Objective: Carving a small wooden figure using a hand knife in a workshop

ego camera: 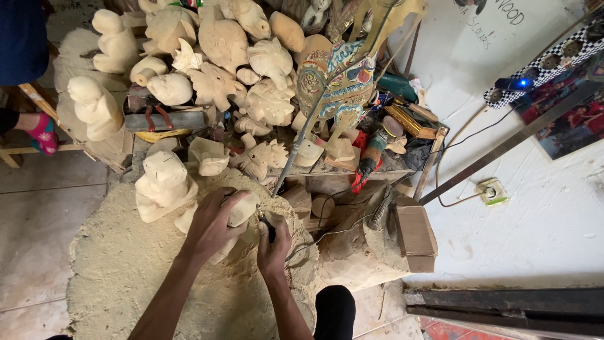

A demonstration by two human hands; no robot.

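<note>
- Head view: the left hand [211, 226] is wrapped around a pale unfinished wooden carving [242, 209], pressing it against the sawdust-covered mat [126, 264].
- The right hand [272, 242] is closed on a small dark-handled tool [269, 228], its tip seemingly touching the carving, though the contact is partly hidden.
- Just left stands a blocky rough carving [165, 184]; behind, a heap of pale figures [220, 56] and a painted mask [336, 79].

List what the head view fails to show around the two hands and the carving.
- Pale wood carving: front hidden under the left hand.
- Dark tool: tip too small; body wrapped by the right hand.
- Black cord: far end lost in clutter.
- Forearms: cut off by the bottom edge.
</note>
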